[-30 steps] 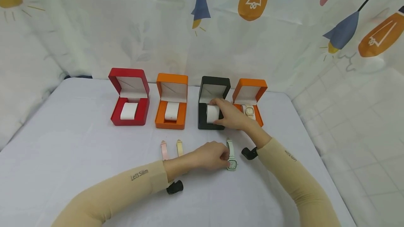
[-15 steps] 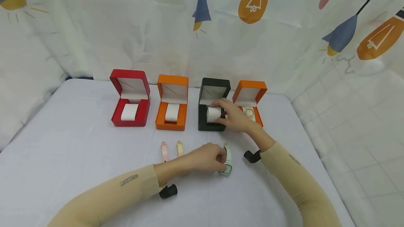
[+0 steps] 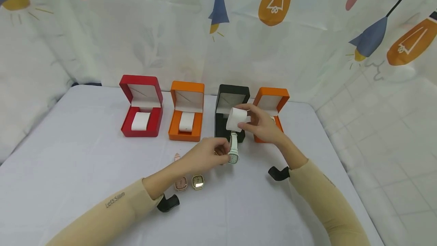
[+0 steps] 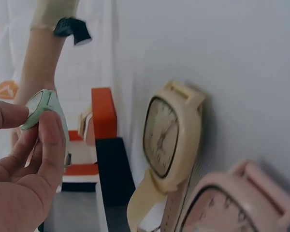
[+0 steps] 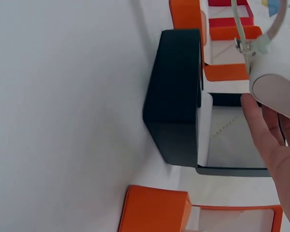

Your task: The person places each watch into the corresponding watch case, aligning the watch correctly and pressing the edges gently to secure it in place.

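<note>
My left hand (image 3: 206, 155) pinches a mint-green watch (image 3: 233, 149) by its case, with the strap extending up toward the black box. In the left wrist view the green watch (image 4: 41, 106) sits between thumb and fingers. My right hand (image 3: 264, 124) grips a white watch cushion (image 3: 236, 119), tilted and raised over the open black box (image 3: 233, 95). From the right wrist, the cushion (image 5: 275, 72) appears close beside the watch's strap and buckle (image 5: 244, 46). Below my left forearm lie a pink watch (image 3: 181, 183) and a cream-yellow watch (image 3: 198, 182), their straps partly hidden.
A red box (image 3: 158, 122) and an orange box (image 3: 198, 128) stand open at left, each holding a white cushion. Another open orange box (image 3: 272, 93) is right of the black one, its watch mostly hidden behind my right hand. A patterned curtain (image 3: 170, 29) hangs behind.
My right hand has lifted the white cushion out of the black box. My left hand has picked the green watch up from the table and carried it up and left, close to the cushion.
</note>
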Available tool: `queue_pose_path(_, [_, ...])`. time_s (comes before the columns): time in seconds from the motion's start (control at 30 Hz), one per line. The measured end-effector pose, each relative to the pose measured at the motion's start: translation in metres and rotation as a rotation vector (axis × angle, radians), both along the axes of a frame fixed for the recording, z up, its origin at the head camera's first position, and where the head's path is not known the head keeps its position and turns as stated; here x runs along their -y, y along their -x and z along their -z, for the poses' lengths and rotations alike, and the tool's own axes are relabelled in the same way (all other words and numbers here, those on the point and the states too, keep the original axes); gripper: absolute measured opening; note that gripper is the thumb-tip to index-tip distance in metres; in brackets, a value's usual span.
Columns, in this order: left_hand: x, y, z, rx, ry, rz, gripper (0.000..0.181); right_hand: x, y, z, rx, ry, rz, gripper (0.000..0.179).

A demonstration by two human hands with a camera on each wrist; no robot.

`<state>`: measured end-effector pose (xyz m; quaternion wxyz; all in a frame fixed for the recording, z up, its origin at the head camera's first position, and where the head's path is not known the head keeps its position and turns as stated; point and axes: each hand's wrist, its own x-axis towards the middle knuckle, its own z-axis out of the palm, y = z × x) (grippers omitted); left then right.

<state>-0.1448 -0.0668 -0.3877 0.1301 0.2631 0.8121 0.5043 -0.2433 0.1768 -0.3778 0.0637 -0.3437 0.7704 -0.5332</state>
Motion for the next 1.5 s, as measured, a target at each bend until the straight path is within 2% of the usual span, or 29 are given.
queue_pose_path(0.13, [0.008,0.002,-0.004,0.017,-0.046,-0.090,0.008,0.001,-0.005,-0.001,0.010,0.039,0.032,0.057])
queue_pose_path(0.27, [0.014,0.003,-0.004,0.011,-0.046,-0.140,0.009,0.000,-0.007,0.000,0.004,0.072,0.107,0.054])
queue_pose_path(0.37, [0.018,0.004,-0.004,0.037,-0.061,-0.170,0.010,-0.003,-0.007,0.001,0.008,0.080,0.152,0.050])
queue_pose_path(0.43, [0.021,0.007,-0.006,0.052,-0.087,-0.196,0.010,-0.004,-0.009,0.001,0.026,0.077,0.145,0.047])
queue_pose_path(0.57, [0.027,0.012,-0.009,0.053,-0.158,-0.238,0.011,-0.001,-0.014,0.001,0.088,0.046,0.055,0.046])
queue_pose_path(0.7, [0.028,0.015,-0.011,0.030,-0.217,-0.228,0.014,0.005,-0.020,0.000,0.093,0.009,-0.027,0.046])
queue_pose_path(0.83, [0.027,0.016,-0.011,0.007,-0.227,-0.204,0.017,0.010,-0.021,-0.001,0.055,-0.005,-0.045,0.045])
queue_pose_path(1.03, [0.028,0.017,-0.012,-0.051,-0.144,-0.200,0.019,0.010,-0.022,-0.001,0.049,-0.040,-0.047,0.044])
queue_pose_path(1.23, [0.028,0.017,-0.015,-0.113,-0.088,-0.220,0.020,0.008,-0.022,0.001,0.071,-0.021,-0.076,0.044])
queue_pose_path(1.4, [0.028,0.016,-0.018,-0.195,-0.053,-0.195,0.022,0.009,-0.020,0.004,0.110,0.018,-0.063,0.044])
queue_pose_path(1.5, [0.028,0.016,-0.019,-0.215,-0.026,-0.168,0.023,0.009,-0.019,0.005,0.151,0.046,-0.036,0.046])
